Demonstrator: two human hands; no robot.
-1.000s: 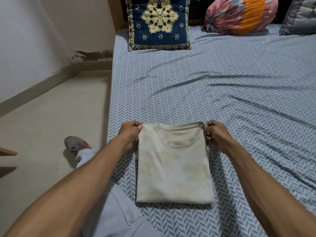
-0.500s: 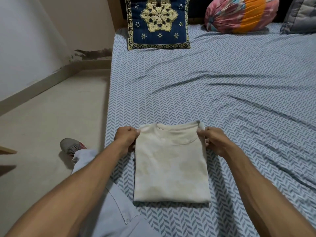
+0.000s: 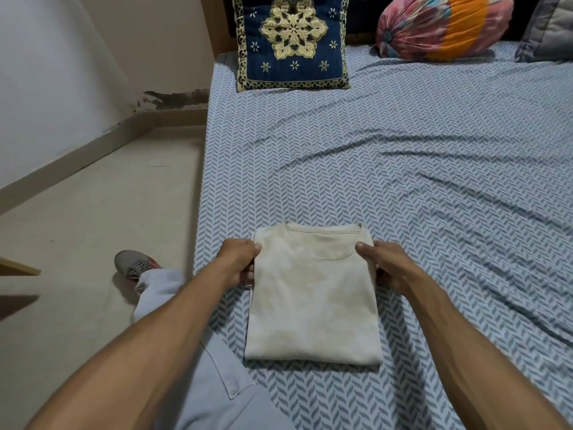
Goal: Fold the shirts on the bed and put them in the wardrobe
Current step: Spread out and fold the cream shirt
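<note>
Bed (image 3: 403,169) in a blue-and-white herringbone sheet fills most of the view, its surface creased toward the right side. Beige floor (image 3: 93,228) runs along its left edge, meeting a pale wall (image 3: 46,72) with a dark stain near the corner. Against the headboard stand a navy cushion (image 3: 291,41) with a gold floral medallion, a pink-and-orange bolster (image 3: 443,26) and part of a grey pillow (image 3: 552,29). A cream shirt (image 3: 313,299), folded into a neat rectangle with its collar facing the headboard, lies flat on the sheet near the bed's left edge. The person's left hand (image 3: 238,262) pinches the shirt's left edge just below the shoulder, thumb on top; the right hand (image 3: 387,265) grips the opposite edge, thumb on the fabric beside the collar. A grey trouser leg (image 3: 198,367) ends in a grey-and-red shoe (image 3: 133,265) planted on the floor.
</note>
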